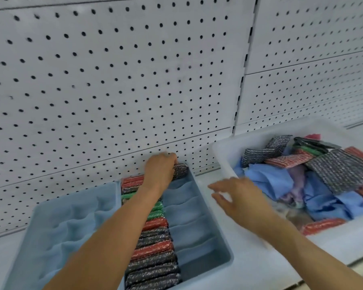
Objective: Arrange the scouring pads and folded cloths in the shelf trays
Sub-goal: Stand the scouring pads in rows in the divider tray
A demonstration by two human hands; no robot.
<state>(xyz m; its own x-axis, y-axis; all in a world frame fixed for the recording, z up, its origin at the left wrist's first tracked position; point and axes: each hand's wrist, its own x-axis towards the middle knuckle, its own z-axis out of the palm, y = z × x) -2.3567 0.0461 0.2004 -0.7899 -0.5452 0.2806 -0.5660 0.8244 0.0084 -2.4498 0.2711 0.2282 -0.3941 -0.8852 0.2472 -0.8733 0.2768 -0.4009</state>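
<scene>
Pad (180, 169) under left hand (159, 170), tray's (208, 231) far end

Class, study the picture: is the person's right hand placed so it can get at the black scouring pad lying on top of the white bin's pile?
Probably yes: the right hand hovers open at the white bin, nothing covers the black scouring pad.

Left hand (160, 170) reaches far forward with fingers curled downward; right hand (239, 197) hovers, fingers spread and relaxed.
</scene>
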